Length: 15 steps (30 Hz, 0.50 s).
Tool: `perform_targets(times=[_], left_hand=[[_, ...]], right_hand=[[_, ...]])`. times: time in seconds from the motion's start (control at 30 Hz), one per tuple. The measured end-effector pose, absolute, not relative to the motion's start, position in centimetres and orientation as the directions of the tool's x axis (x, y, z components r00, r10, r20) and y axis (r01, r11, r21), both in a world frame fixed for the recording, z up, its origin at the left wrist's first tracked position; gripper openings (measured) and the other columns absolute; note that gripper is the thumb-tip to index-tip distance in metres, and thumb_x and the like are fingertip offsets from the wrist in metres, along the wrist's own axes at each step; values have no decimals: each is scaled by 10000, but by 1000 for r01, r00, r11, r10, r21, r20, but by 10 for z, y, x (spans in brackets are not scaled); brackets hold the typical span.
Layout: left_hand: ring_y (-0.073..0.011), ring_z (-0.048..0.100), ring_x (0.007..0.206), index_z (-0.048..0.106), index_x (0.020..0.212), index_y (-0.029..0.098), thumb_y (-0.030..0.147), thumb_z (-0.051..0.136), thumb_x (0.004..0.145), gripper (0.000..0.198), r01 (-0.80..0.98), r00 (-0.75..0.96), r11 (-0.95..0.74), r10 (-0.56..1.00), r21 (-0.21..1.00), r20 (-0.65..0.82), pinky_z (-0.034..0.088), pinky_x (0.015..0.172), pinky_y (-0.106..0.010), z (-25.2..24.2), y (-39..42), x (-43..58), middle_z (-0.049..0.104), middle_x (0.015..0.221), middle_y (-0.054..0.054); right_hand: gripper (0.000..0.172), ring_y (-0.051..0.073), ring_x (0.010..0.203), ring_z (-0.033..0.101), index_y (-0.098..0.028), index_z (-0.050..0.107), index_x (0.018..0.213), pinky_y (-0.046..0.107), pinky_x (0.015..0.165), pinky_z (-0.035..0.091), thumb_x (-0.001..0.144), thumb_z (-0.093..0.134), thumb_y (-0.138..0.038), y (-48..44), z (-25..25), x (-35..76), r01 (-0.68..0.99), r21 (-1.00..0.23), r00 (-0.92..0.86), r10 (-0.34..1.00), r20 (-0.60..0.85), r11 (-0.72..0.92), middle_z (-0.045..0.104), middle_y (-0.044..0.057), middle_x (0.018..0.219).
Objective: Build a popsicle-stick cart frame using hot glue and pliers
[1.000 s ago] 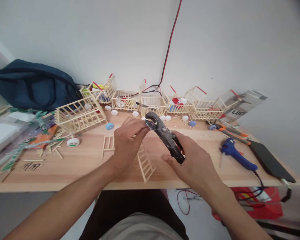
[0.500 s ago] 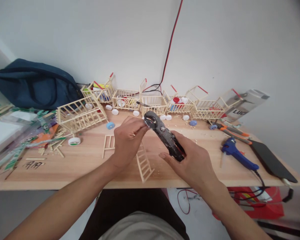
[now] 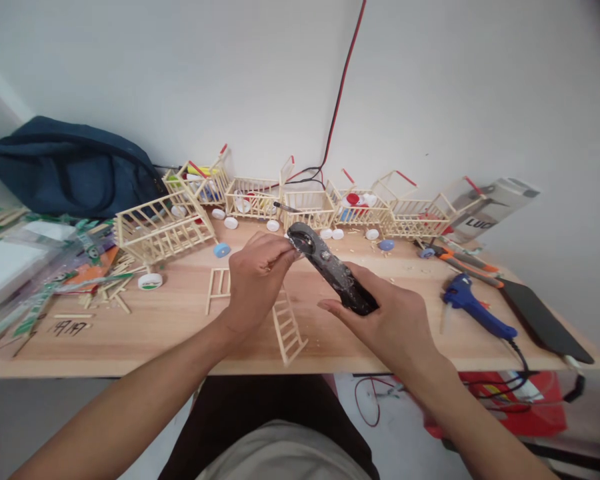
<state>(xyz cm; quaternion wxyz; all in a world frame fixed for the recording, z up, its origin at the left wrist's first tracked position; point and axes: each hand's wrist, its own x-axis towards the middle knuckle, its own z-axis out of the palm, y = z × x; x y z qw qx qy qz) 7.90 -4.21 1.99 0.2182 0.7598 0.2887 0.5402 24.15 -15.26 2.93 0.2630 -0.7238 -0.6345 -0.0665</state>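
Observation:
My right hand (image 3: 385,317) grips the handles of a black, glue-stained cutter (image 3: 330,267), squeezed together, its jaws pointing up and left. My left hand (image 3: 255,280) is pinched right at the jaws, holding something too small to make out. Both hands hover over the wooden table (image 3: 170,327). Below them lies a small ladder-like stick frame (image 3: 287,327), and a second small frame (image 3: 217,287) rests to the left of my left hand.
Several stick-built carts (image 3: 305,207) line the wall, with bottle caps (image 3: 221,250) scattered before them. A larger stick frame (image 3: 163,230) and a dark blue bag (image 3: 70,167) sit left. A blue glue gun (image 3: 473,310), orange pliers (image 3: 457,260) and a black flat object (image 3: 543,320) lie right.
The cutter's handles have closed together in my right hand, which moved slightly right. My left hand has stayed pinched at the jaws.

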Motion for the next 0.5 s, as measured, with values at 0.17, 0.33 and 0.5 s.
perform_targets(times=[0.17, 0.33, 0.5], left_hand=[[-147, 596, 716, 675, 714, 181, 170, 617, 832, 132, 209, 246, -720, 694, 662, 677, 452, 697, -275, 18, -41, 80, 693, 742, -12], [-146, 618, 736, 703, 743, 181, 162, 648, 809, 88, 170, 252, -687, 723, 707, 643, 464, 692, -268, 16, -40, 82, 711, 774, -17], [-150, 642, 770, 738, 810, 188, 189, 655, 818, 84, 123, 244, -669, 737, 733, 631, 492, 702, -279, 18, -39, 83, 735, 835, -35]], right_hand=[[549, 203, 654, 694, -251, 666, 1137, 273, 597, 439, 770, 596, -653, -152, 25, 244, 965, -257, 178, 865, 468, -59, 739, 8, 758], [556, 208, 593, 679, -240, 693, 1113, 277, 560, 429, 782, 564, -667, -151, 23, 247, 972, -222, 175, 861, 478, -74, 735, 29, 719], [477, 178, 592, 635, -211, 725, 1004, 277, 576, 463, 803, 573, -616, -148, 28, 252, 881, -472, 189, 922, 337, -8, 697, 14, 686]])
